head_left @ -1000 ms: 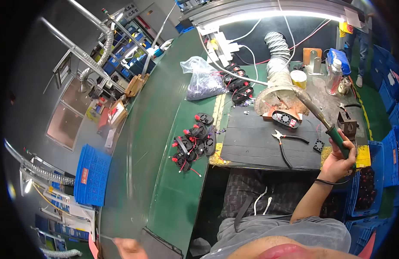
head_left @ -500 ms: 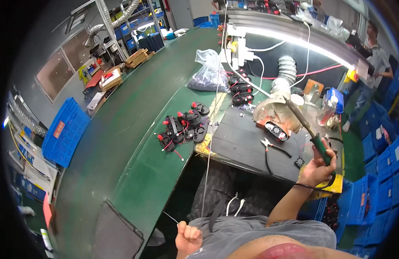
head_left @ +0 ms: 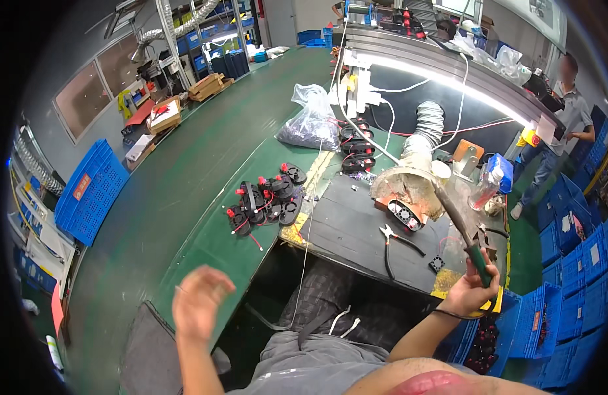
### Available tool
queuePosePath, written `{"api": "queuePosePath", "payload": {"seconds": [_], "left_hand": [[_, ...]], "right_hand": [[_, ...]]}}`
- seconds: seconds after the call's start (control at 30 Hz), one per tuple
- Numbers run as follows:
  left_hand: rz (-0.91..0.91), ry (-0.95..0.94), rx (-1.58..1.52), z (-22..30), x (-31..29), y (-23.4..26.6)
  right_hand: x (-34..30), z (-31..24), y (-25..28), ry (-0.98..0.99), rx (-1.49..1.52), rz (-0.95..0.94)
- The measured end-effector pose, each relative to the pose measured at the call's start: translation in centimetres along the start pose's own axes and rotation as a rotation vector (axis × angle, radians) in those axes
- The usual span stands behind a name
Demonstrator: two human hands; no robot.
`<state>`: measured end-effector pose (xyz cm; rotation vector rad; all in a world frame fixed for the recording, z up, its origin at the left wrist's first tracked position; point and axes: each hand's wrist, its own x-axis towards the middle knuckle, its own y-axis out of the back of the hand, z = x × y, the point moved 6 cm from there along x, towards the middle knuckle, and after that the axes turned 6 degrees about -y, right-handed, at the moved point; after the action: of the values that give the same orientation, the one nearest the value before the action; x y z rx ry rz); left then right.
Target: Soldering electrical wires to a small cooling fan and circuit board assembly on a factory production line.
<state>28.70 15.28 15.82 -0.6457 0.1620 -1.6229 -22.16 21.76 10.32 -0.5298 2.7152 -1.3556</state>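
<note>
My right hand (head_left: 472, 289) grips the green handle of a large soldering iron (head_left: 456, 217). Its long metal shaft points up and left, its tip overlapping the stained round fume hood (head_left: 399, 181). Over the green bench at the left, my left hand (head_left: 202, 299) is raised, slightly blurred, its fingers curled on a thin solder wire (head_left: 308, 247). That wire hangs from above and loops low near my lap. Under the hood sits a black oval housing with a small fan (head_left: 406, 214). Cutting pliers (head_left: 397, 245) and a small black square fan (head_left: 436, 264) lie on the dark mat.
Several black housings with red parts (head_left: 267, 201) are grouped on the green bench (head_left: 205, 243). Behind them stands a clear plastic bag (head_left: 309, 122) of small parts. A bottle (head_left: 486, 187) is at the right. Blue crates (head_left: 537, 322) line the right side, where another person (head_left: 567, 125) stands.
My left hand has risen from beside my lap to over the green bench, carrying the wire left. The view has shifted slightly; my right hand keeps the soldering iron in a similar tilted hold.
</note>
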Motion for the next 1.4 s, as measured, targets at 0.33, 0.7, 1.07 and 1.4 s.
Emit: {"api": "queuePosePath", "payload": {"seconds": [0.33,0.7,1.07,1.4], "left_hand": [[-0.773,-1.428,1.571,9.9,34.8,-27.2],[-0.916,-0.88,2.119,-1.3,56.5,-40.9],[-0.529,-1.511,1.759,-2.9,55.3,-38.7],[-0.912,-0.996,2.208,-3.5,56.4,-41.4]], "right_hand": [[2.0,-4.7,0.1,0.079,-0.068,-0.106],[1.2,-8.6,1.4,0.142,-0.154,-0.015],[2.5,-9.3,1.3,0.212,-0.253,0.049],[1.4,-9.3,2.7,0.204,-0.327,0.101]]}}
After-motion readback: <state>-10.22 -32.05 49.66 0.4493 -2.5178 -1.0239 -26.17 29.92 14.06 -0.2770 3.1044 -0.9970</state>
